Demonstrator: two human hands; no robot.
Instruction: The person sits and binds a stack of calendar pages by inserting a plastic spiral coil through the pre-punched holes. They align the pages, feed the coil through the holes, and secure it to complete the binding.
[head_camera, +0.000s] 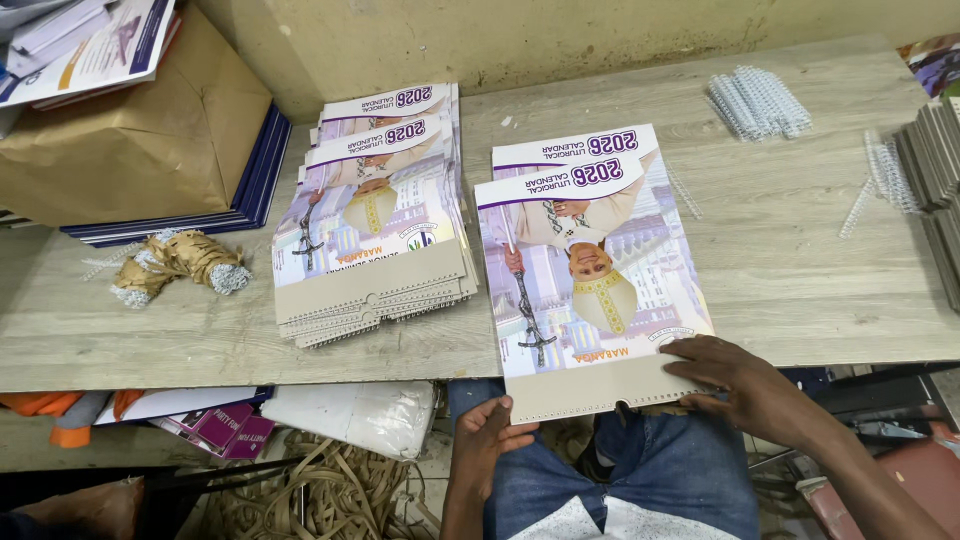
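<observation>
A printed wall calendar (590, 270) lies upside down at the front edge of the wooden table (800, 260), its punched card strip hanging over the edge toward me. My right hand (740, 385) rests flat on its lower right corner, fingers spread over the punched strip. My left hand (490, 435) grips the lower left corner from below the table edge, thumb on the card. A second calendar lies beneath it, shifted up and right.
A fanned stack of bound calendars (375, 220) lies to the left. White wire binding combs (760, 100) sit at the back right, more combs (880, 175) by grey boards (935, 160). A brown paper parcel (140, 130) and paper-wrapped bundles (185, 262) are at the left.
</observation>
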